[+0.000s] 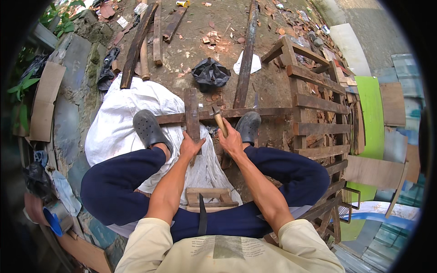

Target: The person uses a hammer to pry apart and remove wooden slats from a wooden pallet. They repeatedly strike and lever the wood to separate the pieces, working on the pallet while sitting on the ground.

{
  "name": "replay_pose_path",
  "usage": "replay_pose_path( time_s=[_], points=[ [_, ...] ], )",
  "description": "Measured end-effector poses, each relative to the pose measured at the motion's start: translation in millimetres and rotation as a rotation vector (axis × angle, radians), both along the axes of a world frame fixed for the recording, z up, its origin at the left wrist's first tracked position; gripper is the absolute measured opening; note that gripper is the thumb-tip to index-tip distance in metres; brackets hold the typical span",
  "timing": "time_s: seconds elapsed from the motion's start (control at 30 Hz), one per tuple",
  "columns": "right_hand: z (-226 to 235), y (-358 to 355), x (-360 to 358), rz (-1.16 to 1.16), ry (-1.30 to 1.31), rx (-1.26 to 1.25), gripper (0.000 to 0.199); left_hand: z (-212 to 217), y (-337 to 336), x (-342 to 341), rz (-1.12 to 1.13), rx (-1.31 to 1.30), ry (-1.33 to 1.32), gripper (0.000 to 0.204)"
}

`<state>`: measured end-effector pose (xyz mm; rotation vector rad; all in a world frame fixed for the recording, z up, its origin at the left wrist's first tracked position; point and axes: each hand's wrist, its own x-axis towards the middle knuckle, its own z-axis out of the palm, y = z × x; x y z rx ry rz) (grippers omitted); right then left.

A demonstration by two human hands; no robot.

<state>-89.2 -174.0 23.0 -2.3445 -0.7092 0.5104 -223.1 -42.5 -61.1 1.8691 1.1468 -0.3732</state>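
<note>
Work seems underway, with no finished joint visible.
The right hand (232,141) is closed round a wooden-handled hammer (221,123); the left hand (191,146) grips a short plank (192,107), crossing over a dark timber beam (236,112). What remains cannot be told.
</note>
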Motion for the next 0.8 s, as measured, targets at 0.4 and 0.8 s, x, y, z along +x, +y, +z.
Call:
replay_pose_path(
  time_s=[0.4,0.8],
  points=[
    [-31,9,-28,0.176,-0.098,-0.287,0.054,9,19,-46,-0.012,0.176,-0.065,0.094],
    [-34,28,-25,-0.012,-0.004,-0.321,0.055,12,16,-37,-0.034,0.127,-0.014,0.085]
  ],
)
